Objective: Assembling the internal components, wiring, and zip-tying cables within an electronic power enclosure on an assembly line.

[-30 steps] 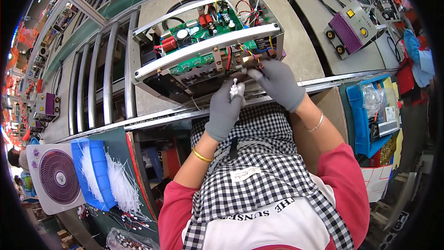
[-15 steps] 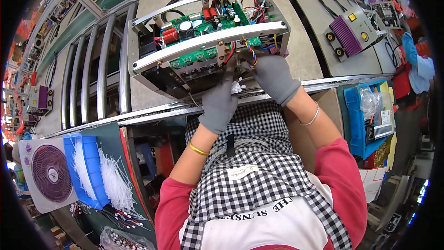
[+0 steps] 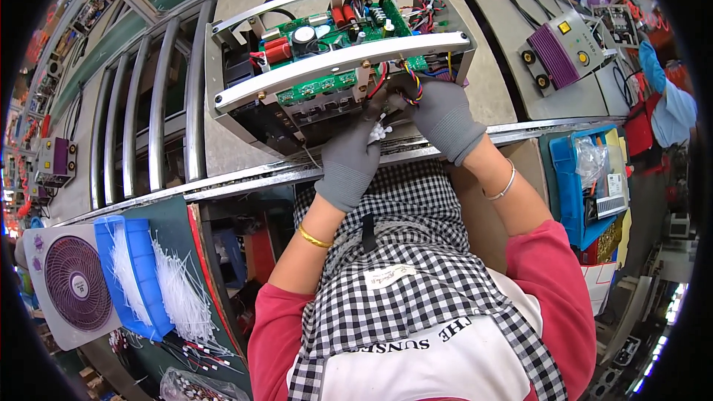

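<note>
An open electrical unit (image 3: 338, 70) with a metal frame and green circuit boards stands on the bench in front of me. Both my hands wear grey gloves and work at its near right side. My right hand (image 3: 445, 115) is closed at a bundle of coloured wires (image 3: 417, 85) coming out of the frame; its fingertips are partly hidden. Beside it, my left hand (image 3: 349, 160) reaches its fingers to the same wires. A clump of small white plastic pieces (image 3: 379, 131) sticks out of the left hand's grip; their exact kind is too small to tell.
At left are metal rollers (image 3: 165, 104), a blue bin (image 3: 134, 278), loose white cable ties (image 3: 182, 289) and a purple fan (image 3: 76, 284). A purple-and-grey unit (image 3: 564, 52) stands at right, above a blue tray (image 3: 579, 189). A metal rail (image 3: 275, 176) edges the bench.
The view has shifted slightly. Both hands stay at the wires by the unit's near side, with only small finger movements; the white pieces remain in the left hand.
</note>
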A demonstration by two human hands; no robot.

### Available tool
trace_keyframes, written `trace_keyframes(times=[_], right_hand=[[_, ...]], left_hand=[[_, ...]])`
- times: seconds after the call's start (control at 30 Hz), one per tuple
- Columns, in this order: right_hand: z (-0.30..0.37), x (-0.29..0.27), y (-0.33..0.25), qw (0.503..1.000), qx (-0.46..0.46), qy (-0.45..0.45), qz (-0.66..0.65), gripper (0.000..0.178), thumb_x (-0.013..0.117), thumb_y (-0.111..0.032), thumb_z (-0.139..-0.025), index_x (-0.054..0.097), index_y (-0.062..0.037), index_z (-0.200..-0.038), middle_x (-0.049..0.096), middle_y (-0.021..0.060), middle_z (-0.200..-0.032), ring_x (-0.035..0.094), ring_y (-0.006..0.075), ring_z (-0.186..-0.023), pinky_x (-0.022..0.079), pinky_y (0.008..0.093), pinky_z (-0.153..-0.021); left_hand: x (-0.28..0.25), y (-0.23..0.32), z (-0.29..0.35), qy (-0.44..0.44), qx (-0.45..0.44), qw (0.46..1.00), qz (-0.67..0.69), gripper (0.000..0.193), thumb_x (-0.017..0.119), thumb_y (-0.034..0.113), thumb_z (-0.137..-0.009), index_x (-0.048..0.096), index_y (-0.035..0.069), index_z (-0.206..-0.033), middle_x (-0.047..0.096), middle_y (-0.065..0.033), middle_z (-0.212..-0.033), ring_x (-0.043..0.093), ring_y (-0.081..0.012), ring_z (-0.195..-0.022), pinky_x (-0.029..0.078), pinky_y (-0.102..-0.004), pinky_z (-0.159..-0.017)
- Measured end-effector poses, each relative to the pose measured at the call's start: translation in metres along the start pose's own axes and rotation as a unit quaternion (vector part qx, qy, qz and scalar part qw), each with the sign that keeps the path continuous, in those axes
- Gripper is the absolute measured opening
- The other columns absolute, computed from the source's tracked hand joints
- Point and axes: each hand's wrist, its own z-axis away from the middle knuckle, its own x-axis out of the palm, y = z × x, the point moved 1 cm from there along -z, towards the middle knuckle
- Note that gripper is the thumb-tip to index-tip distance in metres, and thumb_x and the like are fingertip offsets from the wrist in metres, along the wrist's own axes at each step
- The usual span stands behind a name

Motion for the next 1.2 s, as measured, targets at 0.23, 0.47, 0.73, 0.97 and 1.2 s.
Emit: trace_keyframes(times=[0.23,0.47,0.73,0.97,1.2], right_hand=[[0.002,0.006,0.002,0.999,0.027,-0.037,0.016,0.02,0.065,-0.028,-0.09,0.067,-0.0142,-0.105,0.069,0.0125,-0.088,0.067,0.0339,-0.08,0.052,0.0407,-0.067],[0.001,-0.008,-0.009,0.999,0.041,-0.032,-0.013,0.03,0.065,-0.037,-0.089,0.067,-0.0109,-0.104,0.068,0.0159,-0.087,0.066,0.0356,-0.079,0.052,0.0428,-0.064],[0.02,-0.047,-0.027,0.967,0.015,0.145,-0.209,0.031,0.068,-0.037,-0.088,0.07,-0.0073,-0.096,0.065,0.0105,-0.073,0.066,0.0264,-0.067,0.05,0.0366,-0.058],[0.005,-0.044,-0.018,0.956,0.106,0.091,-0.257,0.046,0.054,-0.043,-0.096,0.065,-0.0065,-0.069,0.059,0.0115,-0.059,0.062,0.028,-0.056,0.046,0.0398,-0.053],[0.003,-0.048,-0.022,0.962,0.113,0.094,-0.232,0.042,0.058,-0.042,-0.094,0.066,-0.0065,-0.072,0.06,0.0098,-0.058,0.062,0.0262,-0.055,0.047,0.0379,-0.053]], left_hand=[[-0.002,0.004,0.0,0.036,0.027,0.999,-0.027,0.067,0.057,0.006,-0.078,0.049,0.024,-0.142,0.065,-0.0205,-0.086,0.063,-0.0392,-0.073,0.052,-0.0468,-0.066],[-0.013,0.016,-0.005,-0.02,-0.022,0.997,-0.073,0.066,0.058,0.005,-0.077,0.052,0.022,-0.14,0.068,-0.0175,-0.09,0.066,-0.0368,-0.078,0.054,-0.0462,-0.069],[-0.069,0.061,-0.024,0.269,0.209,0.94,0.025,0.043,0.078,0.008,-0.078,0.064,0.011,-0.119,0.067,-0.0083,-0.085,0.066,-0.0228,-0.068,0.054,-0.0301,-0.06],[-0.085,0.098,-0.062,0.156,0.09,0.972,-0.152,0.049,0.077,0.019,-0.078,0.061,0.015,-0.125,0.066,-0.0055,-0.112,0.069,-0.0254,-0.09,0.056,-0.0336,-0.075],[-0.084,0.113,-0.074,0.119,0.051,0.961,-0.246,0.041,0.072,0.017,-0.072,0.063,0.013,-0.112,0.066,-0.0077,-0.105,0.069,-0.0267,-0.081,0.055,-0.0362,-0.065]])
